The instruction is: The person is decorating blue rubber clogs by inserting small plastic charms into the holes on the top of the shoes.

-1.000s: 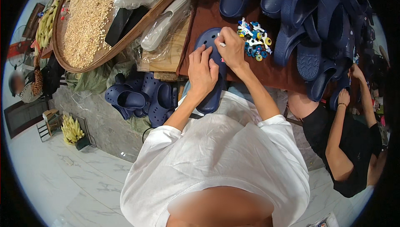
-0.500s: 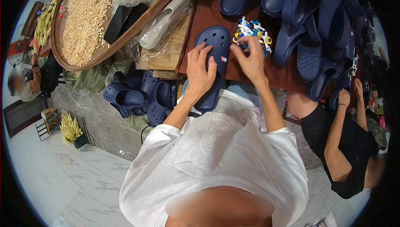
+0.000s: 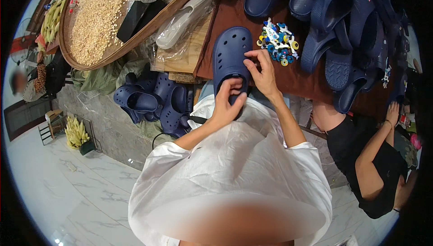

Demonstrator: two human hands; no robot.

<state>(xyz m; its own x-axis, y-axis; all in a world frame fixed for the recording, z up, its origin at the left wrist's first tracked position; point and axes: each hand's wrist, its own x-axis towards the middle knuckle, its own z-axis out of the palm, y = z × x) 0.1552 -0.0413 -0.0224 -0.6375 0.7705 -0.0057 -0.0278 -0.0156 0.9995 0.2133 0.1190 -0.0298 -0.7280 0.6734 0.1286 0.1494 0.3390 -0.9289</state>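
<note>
A navy clog [image 3: 231, 52] rests at the table's near edge, toe pointing away from me. My left hand [image 3: 228, 106] has its fingers hooked into the clog's foot opening, their tips partly hidden inside, while the thumb stays apart. At the right side of the clog's upper, my right hand [image 3: 261, 72] brings thumb and forefinger together in a pinch. Whatever lies between those fingertips is too small to make out. Just beyond this hand lies a pile of small colourful shoe charms [image 3: 278, 40] on the brown tabletop [image 3: 297, 83].
Many navy clogs [image 3: 333, 2] are heaped at the back right. More clogs [image 3: 153, 101] lie lower left. A round tray of grains [image 3: 97, 25] and a bagged pale clog [image 3: 182, 20] stand at the back left. A co-worker in black [image 3: 370, 164] sits at my right.
My left hand has gone from the clog's upper into its foot opening. My right hand has moved from beside the charms to the clog's right side.
</note>
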